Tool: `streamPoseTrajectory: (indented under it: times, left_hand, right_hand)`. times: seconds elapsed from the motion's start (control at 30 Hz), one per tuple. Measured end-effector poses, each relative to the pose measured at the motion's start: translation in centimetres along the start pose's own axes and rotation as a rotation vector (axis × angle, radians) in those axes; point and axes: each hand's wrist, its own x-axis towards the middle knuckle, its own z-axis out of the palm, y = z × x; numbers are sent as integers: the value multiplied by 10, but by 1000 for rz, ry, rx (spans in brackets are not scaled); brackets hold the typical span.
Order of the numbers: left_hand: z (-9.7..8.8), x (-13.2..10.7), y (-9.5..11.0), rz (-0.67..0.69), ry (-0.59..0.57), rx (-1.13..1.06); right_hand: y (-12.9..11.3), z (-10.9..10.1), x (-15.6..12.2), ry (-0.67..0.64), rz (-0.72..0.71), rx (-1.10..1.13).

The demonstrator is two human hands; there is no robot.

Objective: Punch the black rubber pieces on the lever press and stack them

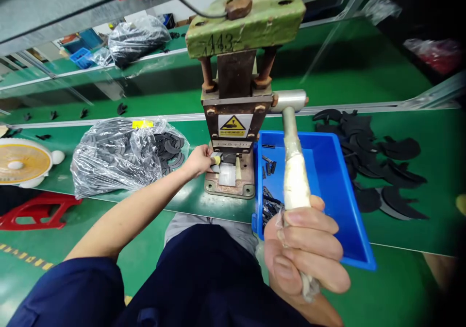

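Observation:
A green and rust-brown hand press (pixel 238 86) stands in front of me, with a warning sign on its front. My right hand (pixel 306 249) is wrapped round the press lever (pixel 295 171), whose grip is covered in whitish wrapping. At the base of the press, my left hand (pixel 200 161) is closed, fingers pinched on a small dark grey piece (pixel 215 167) at the left side of the die. Something yellow shows by the fingertips; I cannot tell what it is. A pale block (pixel 227 175) sits on the base plate, just right of that hand.
To the right of the press stands a blue bin (pixel 324 157) with small black parts in it. Black curved pieces (pixel 382 147) lie in heaps beyond it. A clear plastic bag (pixel 116 157) of dark curved pieces is on the left, near an orange-and-white round object (pixel 24 162).

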Motion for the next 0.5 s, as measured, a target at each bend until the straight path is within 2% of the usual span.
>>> streamPoseTrajectory:
  times: [0.07, 0.17, 0.33, 0.43, 0.5]
  left_hand:
    - [-3, -1, 1, 31, -76, 45]
    - [-6, -1, 2, -27, -158, -4]
    - [-8, -5, -2, -51, -177, -141]
    - [-9, -8, -5, -39, -208, -131]
    - [-15, -7, -8, -11, -184, -95]
  right_hand:
    - [1, 3, 0, 30, -16, 2]
    - [2, 5, 1, 14, -7, 9]
    - [1, 4, 6, -2, -30, 19]
    - [-2, -1, 6, -57, -3, -20]
    - [-4, -4, 6, -98, 37, -50]
